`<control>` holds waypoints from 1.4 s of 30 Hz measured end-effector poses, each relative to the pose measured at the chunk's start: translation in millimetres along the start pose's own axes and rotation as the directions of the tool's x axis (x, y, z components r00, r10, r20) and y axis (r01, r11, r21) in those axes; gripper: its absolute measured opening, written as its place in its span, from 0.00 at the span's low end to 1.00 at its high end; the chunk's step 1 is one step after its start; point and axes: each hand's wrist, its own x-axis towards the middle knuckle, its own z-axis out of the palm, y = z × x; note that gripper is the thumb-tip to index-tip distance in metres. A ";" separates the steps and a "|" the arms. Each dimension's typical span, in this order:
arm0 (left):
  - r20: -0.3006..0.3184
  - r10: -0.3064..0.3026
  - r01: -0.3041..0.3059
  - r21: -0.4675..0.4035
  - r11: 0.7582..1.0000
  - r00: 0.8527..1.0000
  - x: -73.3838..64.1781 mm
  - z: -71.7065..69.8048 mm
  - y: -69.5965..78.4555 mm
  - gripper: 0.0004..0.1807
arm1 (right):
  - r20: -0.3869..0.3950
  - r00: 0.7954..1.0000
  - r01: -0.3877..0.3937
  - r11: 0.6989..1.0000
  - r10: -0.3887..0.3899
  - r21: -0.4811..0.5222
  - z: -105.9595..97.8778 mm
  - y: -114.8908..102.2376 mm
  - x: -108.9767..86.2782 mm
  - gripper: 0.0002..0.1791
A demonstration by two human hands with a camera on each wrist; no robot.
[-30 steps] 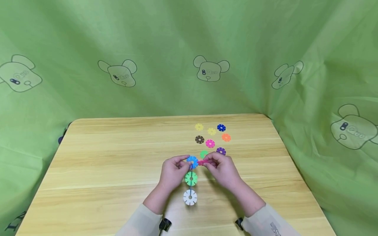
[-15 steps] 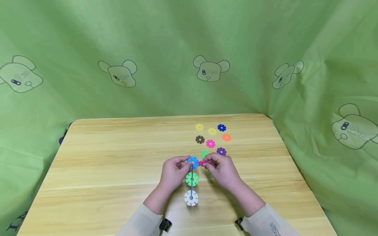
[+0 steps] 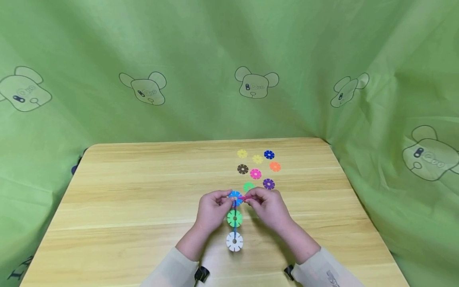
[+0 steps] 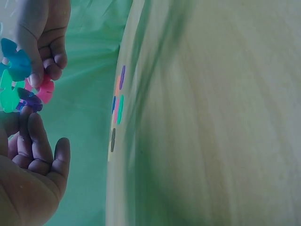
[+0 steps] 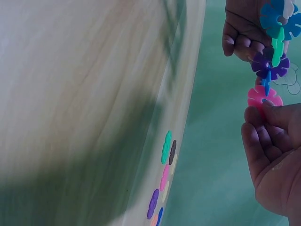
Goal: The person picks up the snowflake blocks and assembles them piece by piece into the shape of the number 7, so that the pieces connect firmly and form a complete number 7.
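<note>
My left hand [image 3: 213, 207] pinches the left edge of a blue notched snowflake disc [image 3: 236, 193], with its thumb near the purple disc [image 5: 261, 66] joined below. Linked in a chain toward me are a green disc [image 3: 239, 219], another blue disc [image 5: 270, 21] seen edge-on from above, and a white disc [image 3: 229, 242]. My right hand [image 3: 270, 205] pinches a pink disc [image 5: 261, 96] between thumb and index finger. In the right wrist view the pink disc meets the edge-on blue one at its slot; how deep they fit is hard to tell.
Beyond the hands lie several loose discs on the wooden table [image 3: 143, 179], including a brown one [image 3: 242, 164], an orange one [image 3: 275, 166], a purple one [image 3: 269, 179] and a green one [image 3: 246, 186]. A green curtain [image 3: 201, 111] surrounds the table.
The chain has shifted slightly right, its white end included. The pink disc's tip now overlaps the blue disc farther than before. Both hands keep their pinch.
</note>
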 end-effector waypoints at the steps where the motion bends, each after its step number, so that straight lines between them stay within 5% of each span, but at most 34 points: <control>1: 0.001 0.000 0.000 0.000 1.000 1.000 -0.3 -0.1 0.0 0.12 | -0.004 1.000 0.002 1.000 -0.002 0.002 0.3 -0.2 -0.1 0.10; 11: 0.041 0.012 -0.013 0.023 1.000 0.999 3.2 -3.0 1.0 0.11 | -0.017 0.999 0.043 0.999 -0.043 0.004 3.6 1.7 -1.9 0.08; 18: 0.106 -0.014 -0.001 0.144 0.990 0.994 3.3 -3.5 3.6 0.14 | -0.018 1.000 0.020 0.999 -0.021 -0.026 1.9 5.3 -4.1 0.10; 26: 0.162 0.137 -0.168 0.193 0.967 0.977 4.2 -1.6 8.1 0.17 | -0.042 0.998 0.051 0.997 -0.053 -0.062 1.6 3.0 -1.7 0.11; 29: 0.174 0.135 -0.170 0.205 0.964 0.975 3.9 0.2 10.6 0.15 | -0.046 0.997 0.066 0.996 -0.069 -0.064 3.6 0.2 -1.3 0.10; 42: 0.024 0.071 -0.075 0.307 0.949 0.997 0.8 4.5 13.2 0.03 | 0.013 0.995 0.103 0.985 -0.102 -0.141 -1.2 2.4 1.3 0.13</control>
